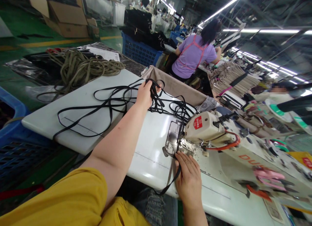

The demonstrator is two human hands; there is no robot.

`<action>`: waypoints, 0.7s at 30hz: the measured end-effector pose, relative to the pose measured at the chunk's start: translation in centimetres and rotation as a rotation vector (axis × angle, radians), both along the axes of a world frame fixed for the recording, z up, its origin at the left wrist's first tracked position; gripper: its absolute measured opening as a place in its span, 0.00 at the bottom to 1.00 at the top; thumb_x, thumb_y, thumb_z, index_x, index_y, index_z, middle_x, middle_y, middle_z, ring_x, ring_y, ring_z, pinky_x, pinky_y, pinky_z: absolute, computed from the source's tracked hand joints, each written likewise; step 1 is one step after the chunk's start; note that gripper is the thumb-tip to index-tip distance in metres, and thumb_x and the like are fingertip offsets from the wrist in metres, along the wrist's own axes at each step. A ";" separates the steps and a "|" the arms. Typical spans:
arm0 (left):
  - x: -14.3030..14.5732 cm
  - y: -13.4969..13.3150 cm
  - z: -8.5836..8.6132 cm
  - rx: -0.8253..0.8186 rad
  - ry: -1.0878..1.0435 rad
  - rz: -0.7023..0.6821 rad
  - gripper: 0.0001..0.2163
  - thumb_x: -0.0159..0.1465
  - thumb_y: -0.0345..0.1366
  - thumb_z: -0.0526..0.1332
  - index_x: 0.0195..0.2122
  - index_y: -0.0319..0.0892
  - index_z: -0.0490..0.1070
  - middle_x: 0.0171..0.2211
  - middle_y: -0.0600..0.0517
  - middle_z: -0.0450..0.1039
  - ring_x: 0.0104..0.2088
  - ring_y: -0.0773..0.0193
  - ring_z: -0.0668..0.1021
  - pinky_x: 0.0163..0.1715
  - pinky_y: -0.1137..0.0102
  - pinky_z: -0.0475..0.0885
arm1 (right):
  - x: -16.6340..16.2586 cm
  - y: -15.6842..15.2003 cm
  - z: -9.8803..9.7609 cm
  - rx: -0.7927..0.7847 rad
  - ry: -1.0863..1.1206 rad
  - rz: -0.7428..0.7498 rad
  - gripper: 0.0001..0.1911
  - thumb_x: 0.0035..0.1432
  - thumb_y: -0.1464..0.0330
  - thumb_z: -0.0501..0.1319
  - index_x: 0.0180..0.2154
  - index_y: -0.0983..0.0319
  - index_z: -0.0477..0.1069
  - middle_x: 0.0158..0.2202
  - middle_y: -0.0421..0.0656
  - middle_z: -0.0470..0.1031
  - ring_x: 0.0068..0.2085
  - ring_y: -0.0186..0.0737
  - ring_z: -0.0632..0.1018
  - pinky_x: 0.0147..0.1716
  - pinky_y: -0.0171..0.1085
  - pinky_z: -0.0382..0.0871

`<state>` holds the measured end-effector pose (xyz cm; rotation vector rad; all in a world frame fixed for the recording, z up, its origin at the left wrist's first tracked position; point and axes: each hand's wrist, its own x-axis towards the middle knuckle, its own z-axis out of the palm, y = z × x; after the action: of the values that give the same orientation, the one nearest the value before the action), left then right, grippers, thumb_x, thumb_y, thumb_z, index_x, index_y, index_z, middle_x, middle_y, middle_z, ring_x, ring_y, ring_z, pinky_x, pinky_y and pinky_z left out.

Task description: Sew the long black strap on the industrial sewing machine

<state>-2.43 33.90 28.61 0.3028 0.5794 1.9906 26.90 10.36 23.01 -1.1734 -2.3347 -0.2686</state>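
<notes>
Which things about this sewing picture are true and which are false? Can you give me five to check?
1. The left hand holds black strap. True.
2. The right hand is up on the machine's red label. False: it is down by the metal plate, touching the strap.
3. A pile of olive cords lies beyond the white table. True.
4. The left sleeve is green. False: it is yellow.
5. The co-worker in purple has their back to us. True.
</notes>
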 end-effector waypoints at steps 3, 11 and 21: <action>0.1 -0.1 0.1 -0.018 0.015 -0.001 0.08 0.69 0.34 0.66 0.35 0.43 0.67 0.29 0.55 0.73 0.45 0.56 0.86 0.54 0.58 0.81 | -0.1 0.0 0.1 0.005 -0.002 0.000 0.14 0.78 0.67 0.55 0.57 0.63 0.75 0.55 0.48 0.83 0.57 0.46 0.81 0.65 0.51 0.67; 0.1 0.1 -0.1 -0.017 0.001 0.004 0.08 0.69 0.34 0.67 0.35 0.43 0.67 0.30 0.54 0.74 0.46 0.55 0.86 0.54 0.57 0.81 | 0.0 0.1 0.0 0.015 -0.020 0.002 0.14 0.78 0.68 0.55 0.57 0.62 0.75 0.55 0.49 0.82 0.57 0.46 0.81 0.65 0.51 0.67; 0.0 0.0 0.3 -0.026 -0.037 -0.017 0.09 0.68 0.35 0.68 0.35 0.43 0.67 0.30 0.53 0.74 0.47 0.53 0.85 0.53 0.57 0.81 | 0.1 0.2 0.1 0.035 -0.060 0.004 0.17 0.78 0.68 0.54 0.60 0.63 0.74 0.56 0.51 0.81 0.58 0.48 0.80 0.64 0.52 0.69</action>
<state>-2.45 33.88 28.89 0.2539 0.5776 1.9664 26.95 10.58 23.10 -1.1591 -2.3736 -0.3463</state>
